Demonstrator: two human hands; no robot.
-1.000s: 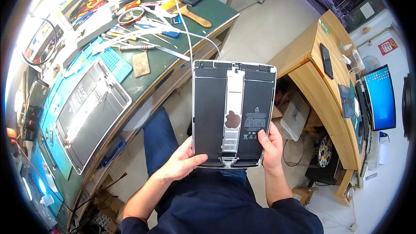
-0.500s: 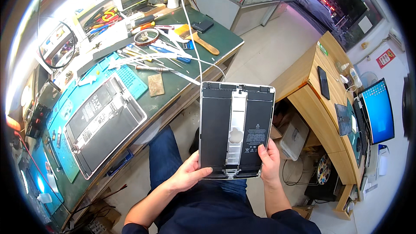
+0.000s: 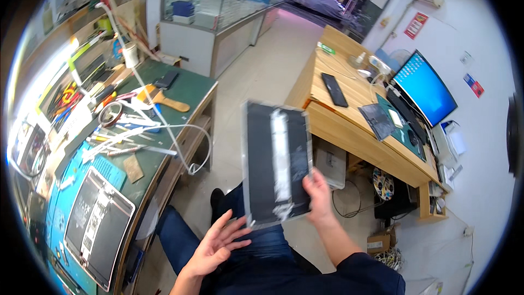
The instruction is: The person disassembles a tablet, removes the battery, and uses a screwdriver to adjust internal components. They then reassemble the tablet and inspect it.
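Observation:
An opened tablet (image 3: 257, 158), dark batteries either side of a silvery centre strip, is held up over my lap. My right hand (image 3: 321, 196) grips its lower right edge, thumb on the front face. Close to the lower left corner, my left hand (image 3: 221, 243) has its fingers spread and holds nothing; the fingertips are near the tablet's edge, and I cannot tell whether they touch it. The held tablet looks slightly blurred. On the workbench at left lies a second opened tablet (image 3: 112, 224), its batteries and inner parts facing up, partly over a blue mat (image 3: 54, 199).
The green workbench (image 3: 188, 84) carries a brush (image 3: 173, 102), a tape roll (image 3: 111, 113), several hand tools and a white cable (image 3: 204, 136) looping past its edge. At right, a wooden desk (image 3: 355, 125) holds a black phone (image 3: 334, 90) and a monitor (image 3: 424, 88). A glass display counter (image 3: 196, 38) stands beyond.
My left hand has let go of the tablet and opened. The view has swung to the right, toward the wooden desk, with the tablet still in my right hand.

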